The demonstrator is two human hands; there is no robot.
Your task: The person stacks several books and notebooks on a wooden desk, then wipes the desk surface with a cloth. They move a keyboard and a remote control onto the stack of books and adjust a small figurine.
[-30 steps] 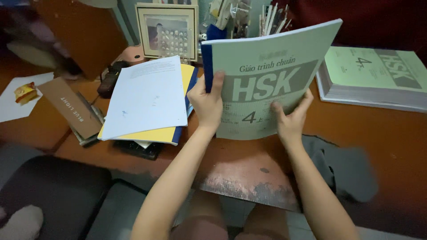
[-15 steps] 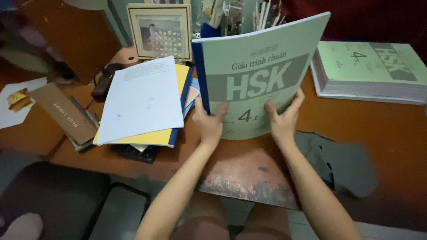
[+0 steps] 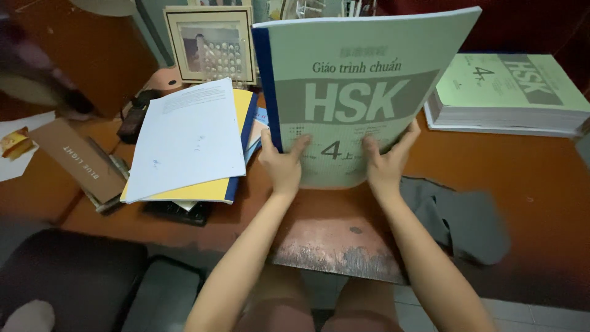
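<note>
A worn orange-brown tabletop (image 3: 528, 184) carries loose papers (image 3: 187, 138) and a book stack (image 3: 507, 92). Both hands, left hand (image 3: 281, 166) and right hand (image 3: 386, 163), clamp the lower edge of an upright pale-green book (image 3: 362, 74) with a blue spine.

dim room; worn orange-brown desk (image 3: 528, 184), dark chair (image 3: 67, 276), tiled floor (image 3: 534, 316).

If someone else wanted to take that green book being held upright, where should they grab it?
Probably the top edge of the green book, from above. It stands upright facing the person, the left hand and right hand gripping its lower part, so the top and the blue spine are free. The spine side is stiffest.
</note>
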